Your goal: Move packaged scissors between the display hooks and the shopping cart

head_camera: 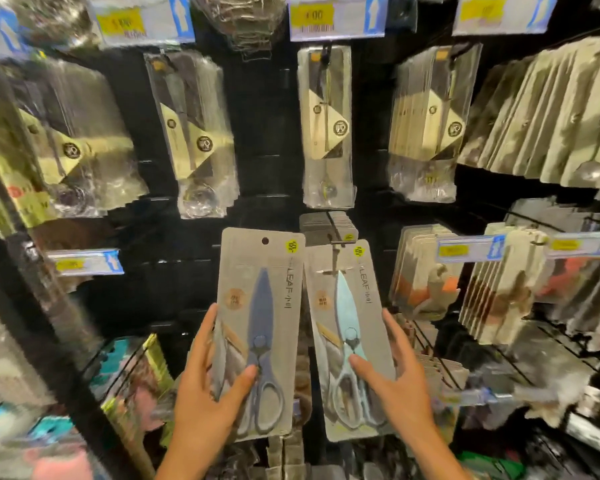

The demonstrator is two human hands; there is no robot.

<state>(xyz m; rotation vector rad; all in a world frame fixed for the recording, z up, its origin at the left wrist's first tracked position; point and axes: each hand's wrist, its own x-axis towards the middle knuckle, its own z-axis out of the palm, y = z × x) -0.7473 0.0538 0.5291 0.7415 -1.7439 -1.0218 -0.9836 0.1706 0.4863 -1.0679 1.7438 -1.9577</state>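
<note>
Packaged scissors fill lower centre of the frame, two grey cards held side by side before the black pegboard display [267,140]. At centre-left, the left hand [205,386] grips the grey card with dark blue scissors [261,327], thumb across the handles and fingers curled behind its left edge. Just right of it, the right hand [392,379] holds the grey card with pale blue scissors [349,337] the same way, mirrored. The hanging hole at the top of the dark blue card is free of any hook. Whether the pale card is off the metal hook [336,230] above it, I cannot tell. No cart shows. Judging by this, the packs are either just lifted or about to be hung; next comes aligning holes with a hook or lowering both to the cart.
</note>
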